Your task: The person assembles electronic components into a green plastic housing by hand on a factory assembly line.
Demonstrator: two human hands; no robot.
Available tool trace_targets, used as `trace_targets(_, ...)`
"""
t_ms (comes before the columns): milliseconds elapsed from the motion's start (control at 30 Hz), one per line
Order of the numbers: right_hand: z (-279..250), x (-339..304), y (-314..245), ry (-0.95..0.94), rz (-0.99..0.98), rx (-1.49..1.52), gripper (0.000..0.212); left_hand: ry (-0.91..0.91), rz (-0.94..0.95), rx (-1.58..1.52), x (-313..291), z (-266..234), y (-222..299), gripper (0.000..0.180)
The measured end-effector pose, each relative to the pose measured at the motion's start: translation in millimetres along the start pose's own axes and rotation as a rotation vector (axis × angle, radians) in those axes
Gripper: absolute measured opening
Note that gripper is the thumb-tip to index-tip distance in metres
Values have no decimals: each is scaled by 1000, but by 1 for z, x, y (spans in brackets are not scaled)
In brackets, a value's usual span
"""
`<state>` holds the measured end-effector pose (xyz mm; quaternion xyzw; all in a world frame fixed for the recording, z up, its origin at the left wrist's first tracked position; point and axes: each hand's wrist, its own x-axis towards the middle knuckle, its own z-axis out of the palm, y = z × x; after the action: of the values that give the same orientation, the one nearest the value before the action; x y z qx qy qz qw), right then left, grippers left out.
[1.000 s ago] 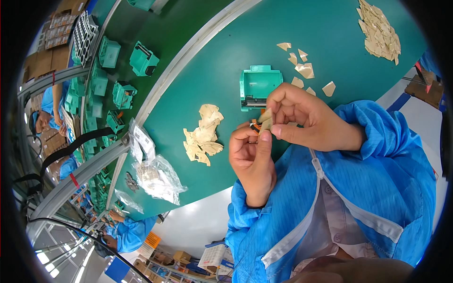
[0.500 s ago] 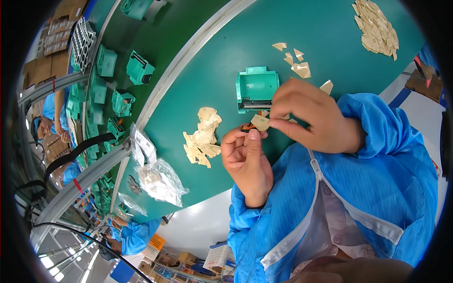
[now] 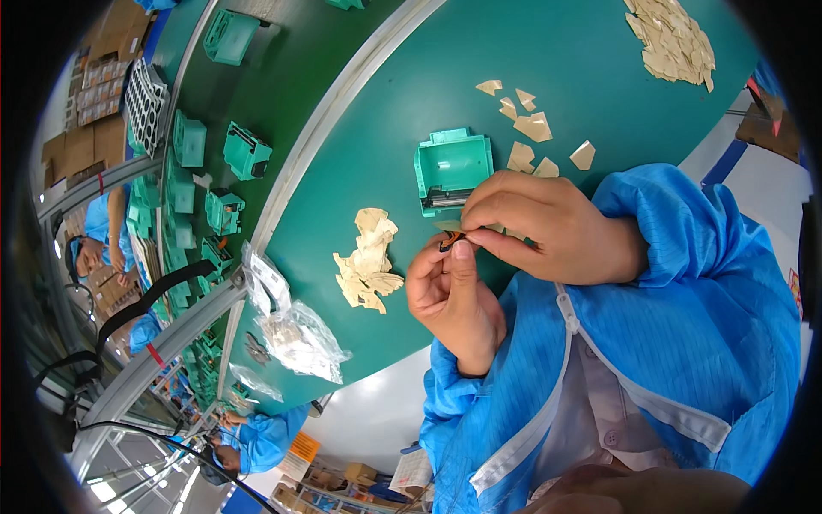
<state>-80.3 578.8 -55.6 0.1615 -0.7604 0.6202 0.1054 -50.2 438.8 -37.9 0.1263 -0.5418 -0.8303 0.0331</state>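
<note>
While the left hand (image 3: 458, 313) pinches a small black-and-orange part (image 3: 449, 242) between thumb and forefinger, its other fingers curled behind, the right hand (image 3: 556, 230) bends over it from the right. Its thumb and forefinger come close together at the part; their tips are partly hidden, so I cannot tell what they grip. A tan piece (image 3: 448, 225) stands out just beyond the part, by the right fingertips. Both hands are above the near edge of the green table (image 3: 411, 81). Just beyond them sits a green housing (image 3: 452, 158), its hollow facing up, with a black roller (image 3: 445, 199) along its near side. Loose tan scraps (image 3: 534, 128) lie to the right of the housing and farther off, and a tan heap (image 3: 672, 43) lies at the far right. Left of the hands are crumpled tan sheets (image 3: 372, 253); farther left and nearer, a clear bag (image 3: 304, 343). Beyond a metal rail (image 3: 321, 120) on the left, more green housings (image 3: 247, 152) stand on a dark green surface (image 3: 295, 73). A co-worker (image 3: 276, 439) in blue is at the near left.
</note>
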Motion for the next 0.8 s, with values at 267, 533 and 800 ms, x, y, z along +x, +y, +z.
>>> trace_targets(267,2,2,2,77,-156,-263,17,36,61,181,-2,5,-3,10)
trace_targets(533,-36,4,11,40,255,195,7,-156,239,303,1,-19,10,16)
trace_targets(800,-57,-1,5,-270,235,373,8,-456,1262,1401,24,-35,51,42)
